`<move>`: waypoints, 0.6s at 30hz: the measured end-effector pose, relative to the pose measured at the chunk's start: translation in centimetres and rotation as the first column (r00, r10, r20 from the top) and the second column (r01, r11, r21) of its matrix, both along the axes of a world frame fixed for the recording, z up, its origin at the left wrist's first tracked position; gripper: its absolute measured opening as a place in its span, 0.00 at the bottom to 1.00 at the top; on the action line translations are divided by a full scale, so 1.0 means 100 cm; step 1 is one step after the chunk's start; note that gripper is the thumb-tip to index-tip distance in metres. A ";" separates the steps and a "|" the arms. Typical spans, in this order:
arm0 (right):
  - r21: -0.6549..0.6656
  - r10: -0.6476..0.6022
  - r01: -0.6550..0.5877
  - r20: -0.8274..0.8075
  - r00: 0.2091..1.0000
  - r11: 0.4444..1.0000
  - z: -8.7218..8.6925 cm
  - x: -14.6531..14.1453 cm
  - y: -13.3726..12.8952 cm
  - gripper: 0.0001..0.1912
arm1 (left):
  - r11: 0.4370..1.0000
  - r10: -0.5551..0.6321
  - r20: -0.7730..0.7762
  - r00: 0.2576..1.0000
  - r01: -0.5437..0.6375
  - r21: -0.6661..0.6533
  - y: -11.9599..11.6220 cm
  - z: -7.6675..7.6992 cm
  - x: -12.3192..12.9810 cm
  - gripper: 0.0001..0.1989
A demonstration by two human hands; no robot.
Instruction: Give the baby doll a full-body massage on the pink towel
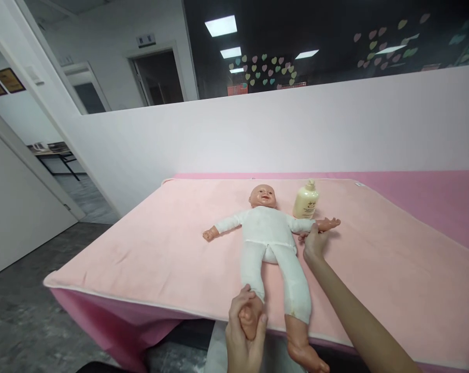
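Note:
A baby doll [266, 226] with a white cloth body and plastic head, hands and feet lies on its back, head away from me. My left hand [245, 324] is wrapped round its foot on the left side, at the table's front edge. On the right, my right hand [315, 241] grips the doll's outstretched arm near the wrist; some of those fingers are hidden under the arm. The doll's other foot [302, 347] hangs over the front edge. A pale yellow pump bottle [306, 201] stands upright just behind the arm that my right hand holds.
A pink blanket [148, 243] covers the table, with a darker pink cloth [424, 199] beneath it. Behind stands a white wall [296, 134] with a dark window [323, 46] bearing heart stickers. At left are a door [16, 202] and grey floor [43, 295].

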State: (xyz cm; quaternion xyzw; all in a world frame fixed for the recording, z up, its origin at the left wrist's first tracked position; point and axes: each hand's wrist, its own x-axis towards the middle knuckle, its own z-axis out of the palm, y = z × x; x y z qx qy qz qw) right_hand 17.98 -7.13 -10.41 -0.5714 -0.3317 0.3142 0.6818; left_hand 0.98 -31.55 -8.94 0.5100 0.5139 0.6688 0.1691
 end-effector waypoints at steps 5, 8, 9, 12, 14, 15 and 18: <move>0.006 0.043 -0.043 -0.022 0.999 0.999 0.004 0.000 -0.002 0.33 | 1.000 -0.012 0.088 0.996 0.014 -0.021 0.011 0.003 0.002 0.14; 0.082 0.056 -0.059 0.031 0.998 0.995 0.008 -0.008 -0.010 0.32 | 0.991 -0.122 -0.016 0.992 0.123 0.061 0.031 0.031 -0.015 0.15; 0.112 0.045 -0.053 0.078 0.996 0.992 0.010 -0.011 -0.013 0.32 | 0.988 -0.126 -0.054 0.991 0.130 0.088 0.041 0.042 -0.021 0.16; 0.168 0.014 -0.072 0.325 0.946 0.983 0.014 -0.018 -0.014 0.31 | 0.981 -0.055 -0.108 0.993 0.074 0.179 0.077 0.071 -0.036 0.20; 0.148 0.043 -0.143 0.529 0.848 0.979 0.018 -0.021 -0.010 0.29 | 0.988 -0.053 -0.130 0.990 0.071 0.136 0.103 0.081 -0.039 0.22; 0.111 0.089 -0.202 0.626 0.775 0.973 0.021 -0.022 -0.005 0.28 | 0.993 -0.069 -0.143 0.987 0.082 0.088 0.115 0.082 -0.038 0.21; -0.079 0.263 -0.362 0.829 0.493 0.929 0.035 -0.023 0.009 0.24 | 0.991 -0.136 -0.188 0.973 0.130 -0.044 0.141 0.077 -0.031 0.18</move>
